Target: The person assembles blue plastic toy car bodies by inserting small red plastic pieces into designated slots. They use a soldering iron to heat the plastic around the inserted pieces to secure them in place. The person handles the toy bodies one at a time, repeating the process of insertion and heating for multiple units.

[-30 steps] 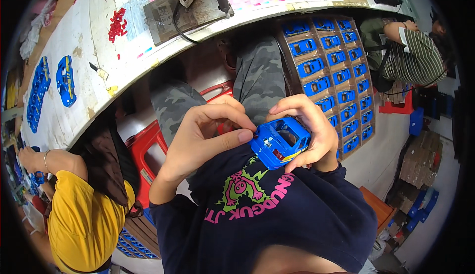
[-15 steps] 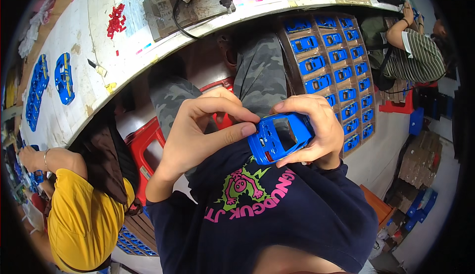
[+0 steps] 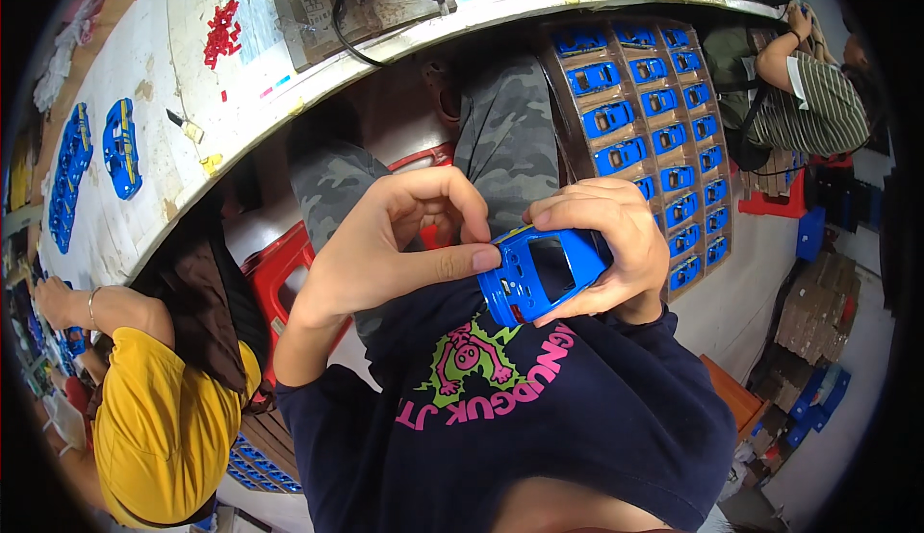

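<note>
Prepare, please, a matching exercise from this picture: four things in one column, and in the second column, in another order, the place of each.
Things:
A. glossy blue toy car body
B. small red pieces
C. brown tray with many compartments
D. yellow cloth shirt

Places:
1. heaped on the white tabletop
2. on the co-worker at the picture's left
3. in the right hand, the left hand at its end
4. right of the grey camouflage trousers

Right pairs: A-3; B-1; C-4; D-2
</note>
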### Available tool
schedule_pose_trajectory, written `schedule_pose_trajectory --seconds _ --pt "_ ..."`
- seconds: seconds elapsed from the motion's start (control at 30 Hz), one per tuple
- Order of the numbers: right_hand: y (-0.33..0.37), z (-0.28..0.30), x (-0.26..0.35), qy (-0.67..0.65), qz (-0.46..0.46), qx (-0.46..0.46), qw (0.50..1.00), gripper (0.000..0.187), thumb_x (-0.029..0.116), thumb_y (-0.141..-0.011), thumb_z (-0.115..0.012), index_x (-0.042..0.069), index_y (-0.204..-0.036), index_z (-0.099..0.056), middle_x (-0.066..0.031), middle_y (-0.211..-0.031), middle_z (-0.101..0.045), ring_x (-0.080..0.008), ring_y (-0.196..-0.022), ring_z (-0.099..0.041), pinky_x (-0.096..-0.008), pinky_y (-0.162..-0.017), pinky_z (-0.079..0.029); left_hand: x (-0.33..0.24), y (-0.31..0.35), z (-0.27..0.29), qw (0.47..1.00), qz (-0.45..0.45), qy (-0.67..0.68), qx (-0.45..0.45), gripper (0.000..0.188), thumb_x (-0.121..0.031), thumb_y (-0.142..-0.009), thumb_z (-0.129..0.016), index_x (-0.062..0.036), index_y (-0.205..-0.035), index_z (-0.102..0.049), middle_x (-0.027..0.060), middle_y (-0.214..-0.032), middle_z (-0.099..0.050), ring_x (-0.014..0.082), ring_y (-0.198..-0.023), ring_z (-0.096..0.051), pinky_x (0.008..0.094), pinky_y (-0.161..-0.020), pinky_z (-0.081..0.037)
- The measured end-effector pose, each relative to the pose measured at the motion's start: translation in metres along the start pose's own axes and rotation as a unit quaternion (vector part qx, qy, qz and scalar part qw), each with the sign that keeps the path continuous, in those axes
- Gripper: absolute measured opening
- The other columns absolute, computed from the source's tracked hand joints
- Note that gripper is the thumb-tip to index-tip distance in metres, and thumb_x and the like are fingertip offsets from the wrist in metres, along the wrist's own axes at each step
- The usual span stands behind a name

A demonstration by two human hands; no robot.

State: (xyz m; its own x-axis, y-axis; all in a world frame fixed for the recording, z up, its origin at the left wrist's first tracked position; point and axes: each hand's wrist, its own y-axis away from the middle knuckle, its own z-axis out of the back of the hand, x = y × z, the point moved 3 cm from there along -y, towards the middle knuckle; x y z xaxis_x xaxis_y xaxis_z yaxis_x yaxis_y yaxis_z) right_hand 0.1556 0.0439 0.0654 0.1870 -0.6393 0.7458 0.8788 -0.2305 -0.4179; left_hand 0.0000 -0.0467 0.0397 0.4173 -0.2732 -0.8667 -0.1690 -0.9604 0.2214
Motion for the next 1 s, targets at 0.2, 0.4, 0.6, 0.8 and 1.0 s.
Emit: schedule_pose_trajectory --seconds 0.2,0.4,0.6,0.8,1.0 --pt "0.006 -0.012 -0.020 -0.178 0.028 -0.008 0.984 0.067 0.035 -0.050 -0.079 0.000 -0.099 -0.051 -0.0140 -0.088 -0.059 -0.0270 -0.075 -0.060 -0.0318 -0.065 -0.047 -0.002 0.001 -0.013 0.996 -0.075 -0.049 -0.007 0.023 -0.009 -0.067 -0.066 -0.0033 -0.085 -0.053 0.0015 -0.081 -0.051 0.0060 -0.074 -0.047 0.0213 -0.066 -0.036" --pt "0.015 -0.030 -0.034 -0.371 0.049 -0.018 0.927 0.074 0.038 -0.048 -0.080 -0.004 -0.102 -0.050 -0.0175 -0.094 -0.057 -0.0278 -0.085 -0.058 -0.0351 -0.073 -0.046 -0.012 0.007 -0.027 0.927 -0.291 -0.233 -0.049 0.041 -0.017 -0.054 -0.074 -0.0011 -0.088 -0.056 0.0075 -0.081 -0.051 0.0173 -0.071 -0.049 0.0261 -0.063 -0.038" --pt "0.020 -0.038 -0.035 -0.455 0.046 -0.037 0.889 0.075 0.039 -0.051 -0.080 -0.005 -0.103 -0.049 -0.0196 -0.096 -0.056 -0.0282 -0.088 -0.057 -0.0362 -0.075 -0.046 -0.013 0.017 -0.039 0.853 -0.363 -0.360 -0.105 0.050 -0.019 -0.050 -0.074 -0.0006 -0.094 -0.058 0.0086 -0.082 -0.052 0.0198 -0.071 -0.050 0.0280 -0.059 -0.039" --pt "0.021 -0.042 -0.037 -0.509 0.051 -0.039 0.858 0.075 0.039 -0.054 -0.078 -0.007 -0.104 -0.047 -0.0224 -0.097 -0.055 -0.0297 -0.088 -0.057 -0.0366 -0.075 -0.046 -0.010 0.018 -0.037 0.827 -0.389 -0.389 -0.119 0.043 -0.014 -0.053 -0.070 0.0006 -0.092 -0.060 0.0104 -0.084 -0.054 0.0200 -0.069 -0.051 0.0269 -0.059 -0.040" --pt "0.020 -0.042 -0.037 -0.510 0.049 -0.040 0.858 0.076 0.040 -0.054 -0.077 -0.008 -0.104 -0.046 -0.0224 -0.097 -0.055 -0.0290 -0.088 -0.057 -0.0355 -0.076 -0.045 -0.003 0.020 -0.038 0.808 -0.428 -0.370 -0.164 0.034 -0.007 -0.054 -0.067 -0.0030 -0.087 -0.061 0.0105 -0.087 -0.059 0.0205 -0.063 -0.054 0.0270 -0.056 -0.041"
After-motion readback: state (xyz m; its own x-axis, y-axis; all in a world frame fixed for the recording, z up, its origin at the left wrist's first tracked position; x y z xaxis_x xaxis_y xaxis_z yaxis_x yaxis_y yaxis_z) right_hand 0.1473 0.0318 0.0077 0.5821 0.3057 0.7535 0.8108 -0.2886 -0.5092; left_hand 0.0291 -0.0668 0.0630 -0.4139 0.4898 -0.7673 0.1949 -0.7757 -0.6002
